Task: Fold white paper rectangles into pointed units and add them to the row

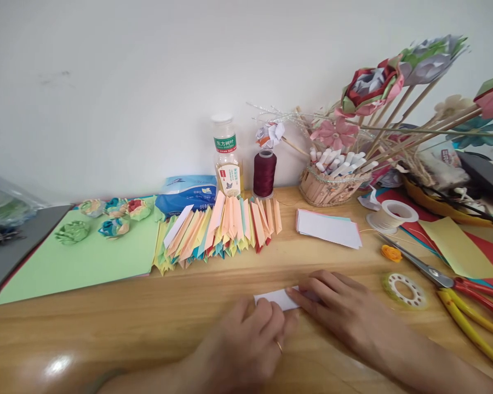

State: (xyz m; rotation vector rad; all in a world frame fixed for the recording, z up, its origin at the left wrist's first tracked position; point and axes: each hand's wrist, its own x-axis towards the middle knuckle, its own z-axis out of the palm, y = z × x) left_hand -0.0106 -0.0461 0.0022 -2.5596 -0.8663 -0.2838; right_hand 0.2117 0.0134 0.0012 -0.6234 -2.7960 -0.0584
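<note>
A small white paper strip, apparently folded, lies on the wooden table between my two hands. My left hand, wearing a ring, has its fingers curled closed at the strip's near left edge. On the other side, my right hand bends over the strip's right end, thumb and fingers pressing it and covering that part. Beyond them sits a stack of cut paper rectangles, white on top. To its left, many folded coloured paper pieces stand bunched in a row.
Several paper rosettes rest on green sheets at left. Behind are a blue tissue pack, a bottle and a maroon thread spool. Scissors, a tape roll and yellow-handled pliers lie right, below a flower basket.
</note>
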